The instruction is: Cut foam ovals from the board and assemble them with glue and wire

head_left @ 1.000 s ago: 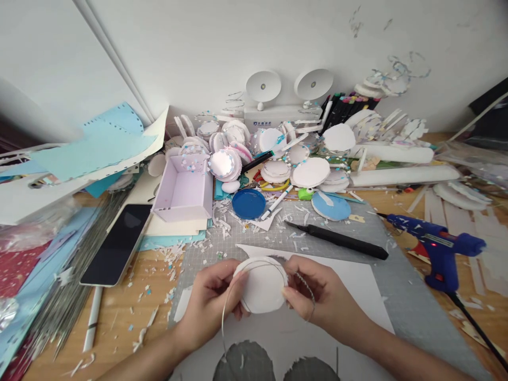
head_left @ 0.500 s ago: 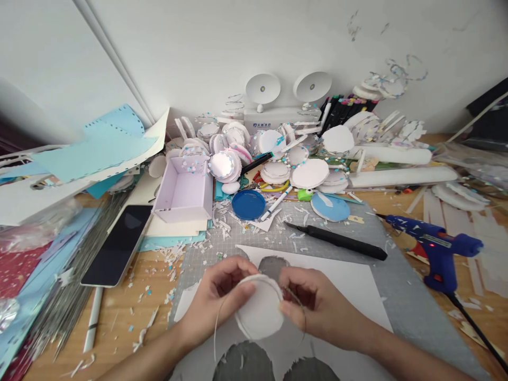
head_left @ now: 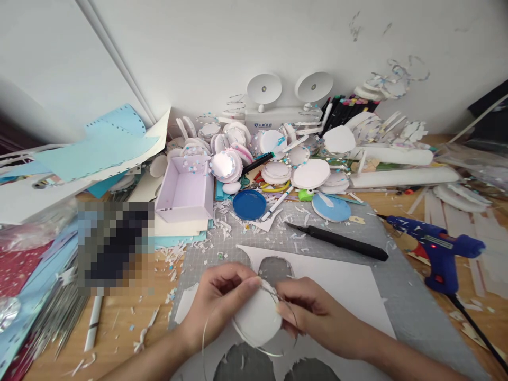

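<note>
Between my hands, over the cut paper, is a white round disc (head_left: 257, 317) with a thin wire (head_left: 205, 344) along its edge; loose wire ends curve out on both sides. My left hand (head_left: 226, 301) is closed on the disc's upper left rim, thumb on its face. At the disc's right edge, my right hand (head_left: 307, 312) pinches the wire, fingers partly hidden behind. Below them lies a white sheet (head_left: 329, 275) with round holes cut from it, resting on a grey cutting mat (head_left: 405, 296).
A black craft knife (head_left: 345, 243) lies behind the hands. To the right stands a blue glue gun (head_left: 436, 243) with its cord. Farther back are a blue lid (head_left: 249, 205), a lilac box (head_left: 184, 190) and piled white discs. Thin wires (head_left: 67, 312) lie at left.
The disc has tilted and shifted slightly left and down. My left thumb has moved up to its top edge, and the wire now loops lower, below the disc.
</note>
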`<state>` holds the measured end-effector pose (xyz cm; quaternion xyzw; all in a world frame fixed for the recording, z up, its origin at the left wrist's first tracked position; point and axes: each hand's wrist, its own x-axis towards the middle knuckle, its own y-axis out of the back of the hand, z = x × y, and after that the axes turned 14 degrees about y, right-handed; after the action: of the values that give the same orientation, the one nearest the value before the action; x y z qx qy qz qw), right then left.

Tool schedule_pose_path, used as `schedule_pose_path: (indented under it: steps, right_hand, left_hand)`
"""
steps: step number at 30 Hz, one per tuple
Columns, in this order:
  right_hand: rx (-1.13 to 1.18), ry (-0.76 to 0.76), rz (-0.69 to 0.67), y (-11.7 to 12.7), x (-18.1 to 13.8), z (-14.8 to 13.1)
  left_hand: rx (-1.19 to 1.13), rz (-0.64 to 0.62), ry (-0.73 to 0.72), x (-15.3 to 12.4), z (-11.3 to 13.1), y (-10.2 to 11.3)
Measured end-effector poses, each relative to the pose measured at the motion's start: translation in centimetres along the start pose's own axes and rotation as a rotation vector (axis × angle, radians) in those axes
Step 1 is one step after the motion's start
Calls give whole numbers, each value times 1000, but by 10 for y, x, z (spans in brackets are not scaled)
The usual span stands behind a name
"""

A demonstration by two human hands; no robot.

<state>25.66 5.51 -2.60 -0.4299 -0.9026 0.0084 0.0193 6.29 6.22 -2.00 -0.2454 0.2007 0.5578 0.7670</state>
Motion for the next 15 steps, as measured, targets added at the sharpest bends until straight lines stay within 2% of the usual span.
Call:
schedule_pose_path:
  steps: [4,9,12,15]
  right_hand:
    - [-137,15,56,-1,0,1]
    - [-110,74,194,4,1,0]
    - [-105,90,315,6,2,-3]
    - [-68,110,348,7,0,1]
  left_hand:
    - [-68,-38,45,2,-4,-1]
    - [-243,-86,40,8,-7,2]
    - [-159,-211,10,7,-4,5]
    - [4,-301,-19,3,-1,7]
